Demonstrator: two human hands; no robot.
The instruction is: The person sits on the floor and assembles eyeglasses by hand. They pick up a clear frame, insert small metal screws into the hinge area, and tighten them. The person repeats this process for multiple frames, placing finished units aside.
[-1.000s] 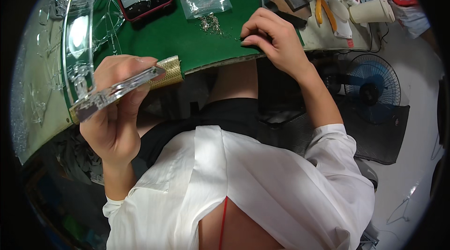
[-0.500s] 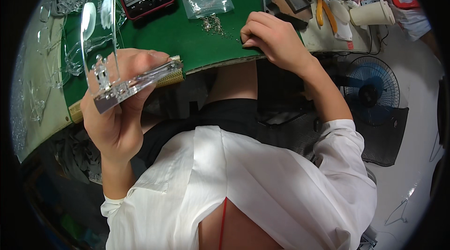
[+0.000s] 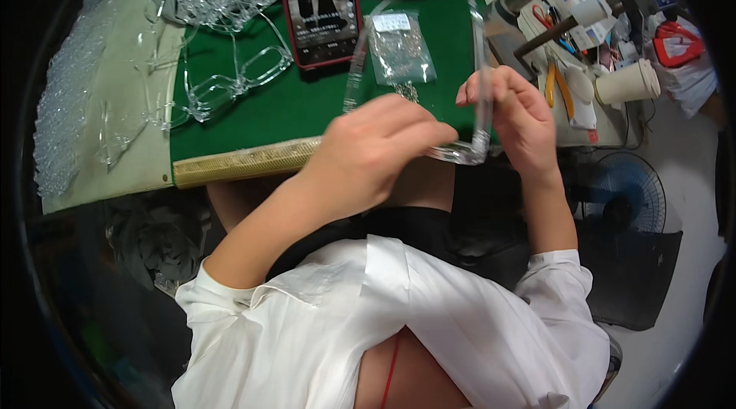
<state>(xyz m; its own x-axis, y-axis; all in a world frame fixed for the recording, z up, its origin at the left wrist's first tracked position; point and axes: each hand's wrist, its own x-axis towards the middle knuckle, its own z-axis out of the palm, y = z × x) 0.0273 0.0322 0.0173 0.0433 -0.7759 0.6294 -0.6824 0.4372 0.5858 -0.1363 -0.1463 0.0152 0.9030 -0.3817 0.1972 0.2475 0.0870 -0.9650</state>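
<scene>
My left hand [image 3: 376, 147] is closed on the front of a clear plastic eyeglass frame [image 3: 480, 144], held above the table's near edge. Both temples of the frame point away from me; the right one stands upright before my right hand [image 3: 521, 114]. The fingers of that hand are curled together by the temple. Whether they touch it, or pinch something small, I cannot make out. Beyond the frame lies a clear bag [image 3: 400, 52] of tiny metal parts with a white label. A small heap of loose metal bits [image 3: 406, 91] lies at its near end, partly hidden by my left hand.
Several clear eyeglass frames [image 3: 222, 91] lie on the green mat [image 3: 238, 129] at left, beside a red-edged phone [image 3: 320, 6]. Bubble wrap [image 3: 69, 114] lines the far left. At right are orange-handled pliers [image 3: 566, 95], a paper cup [image 3: 629, 82] and a fan [image 3: 625, 198] below.
My left hand has moved right with the eyeglass frame and turned it, temples now pointing away. My right hand has lifted from beside the loose metal bits to the right temple. The view has shifted.
</scene>
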